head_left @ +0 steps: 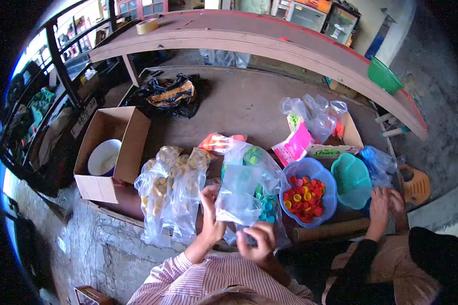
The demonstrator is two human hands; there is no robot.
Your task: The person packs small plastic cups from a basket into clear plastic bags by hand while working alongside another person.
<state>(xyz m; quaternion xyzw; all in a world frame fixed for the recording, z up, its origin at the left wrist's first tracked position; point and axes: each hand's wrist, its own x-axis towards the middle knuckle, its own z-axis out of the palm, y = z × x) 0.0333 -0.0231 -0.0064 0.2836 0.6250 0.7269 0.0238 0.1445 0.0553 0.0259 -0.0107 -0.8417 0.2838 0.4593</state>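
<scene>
A small clear plastic bag [237, 189] is held up in front of me. My left hand [212, 218] is closed at its left edge, the thumb partly hidden. Just below the bag's lower right corner, my right hand [258, 245] has its fingers curled around something dark and blurred. Behind the small bag lies a larger clear bag of green and teal bottle caps [267, 206]. To the left are clear bags of yellowish-brown caps [160, 195]. On the right stands a blue-violet bowl [326, 177] with red and yellow caps [304, 198] in it.
A co-worker's hands [381, 208] work by a teal bowl [352, 178] and a blue plastic bag [379, 165]. An open carton [132, 134] holds a white bowl [105, 157]. Another box [352, 133] contains plastic bags. A raised bench [229, 38] crosses the back, bearing a tape roll [147, 26] and a green basket [384, 75].
</scene>
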